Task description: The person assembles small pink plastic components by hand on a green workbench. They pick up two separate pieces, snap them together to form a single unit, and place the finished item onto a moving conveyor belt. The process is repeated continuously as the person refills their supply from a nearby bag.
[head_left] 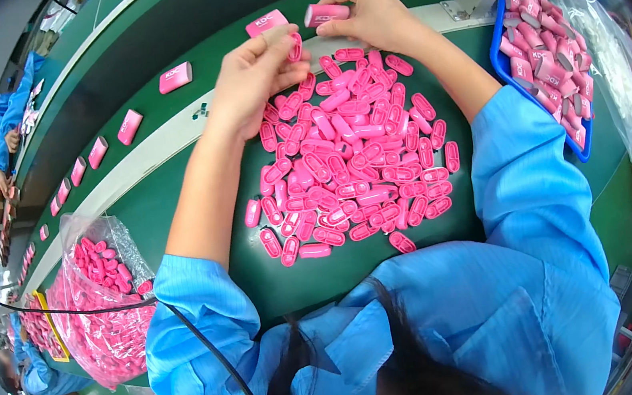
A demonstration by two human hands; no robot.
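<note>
In my left hand [255,77] a small pink oval cap [296,47] is pinched between thumb and fingers, its hollow side showing. My right hand [375,15] grips a pink printed flattened casing [327,14] by its right end, a little apart from the cap. Both hands are over the pale rail at the far edge of the green table. A pink printed casing [266,23] lies on the belt just behind my left hand. Between my forearms spreads a pile of loose pink oval caps [358,151], some hollow side up and others turned over.
Along the green belt [145,100] stand several pink casings in a row. At right, a blue tray [500,50] holds many casings, beside a clear plastic bag [605,68]. A bag of pink caps [105,308] sits at left, with a black cable [207,342] nearby. Co-workers work at far left.
</note>
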